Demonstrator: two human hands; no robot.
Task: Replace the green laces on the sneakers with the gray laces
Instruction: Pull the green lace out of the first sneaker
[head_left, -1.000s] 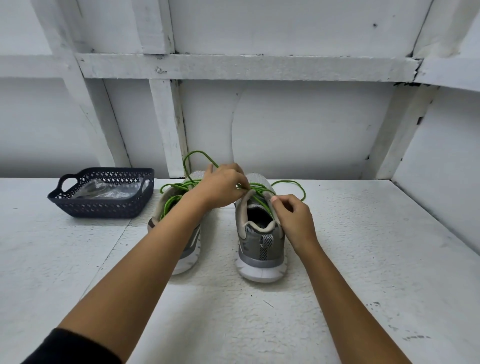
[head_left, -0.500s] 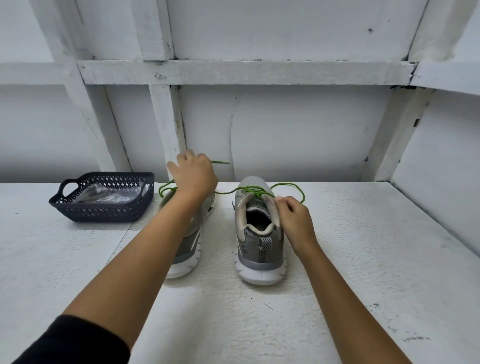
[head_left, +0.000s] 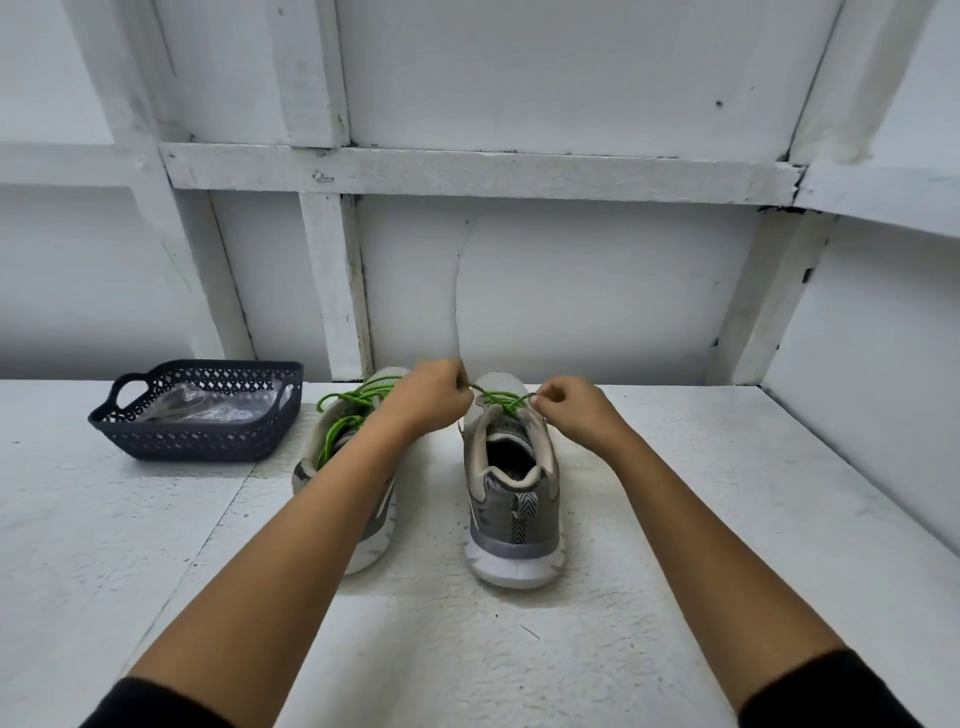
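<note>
Two grey sneakers stand heel-towards-me on the white table (head_left: 675, 519). The right sneaker (head_left: 511, 499) has a green lace (head_left: 501, 401) crossing its upper eyelets. My left hand (head_left: 428, 400) pinches that lace at the sneaker's left side. My right hand (head_left: 571, 413) pinches it at the right side. The left sneaker (head_left: 345, 457) lies partly under my left forearm, with loose green lace (head_left: 343, 415) piled over its opening. No gray lace is plainly visible.
A dark perforated basket (head_left: 200, 415) with a clear plastic bag (head_left: 208, 402) inside sits at the left rear of the table. White framed walls close off the back and the right side.
My left hand came back from above the left sneaker to the right sneaker's lace. My right hand shifted slightly up to the lace. The long loop of lace no longer stands in the air.
</note>
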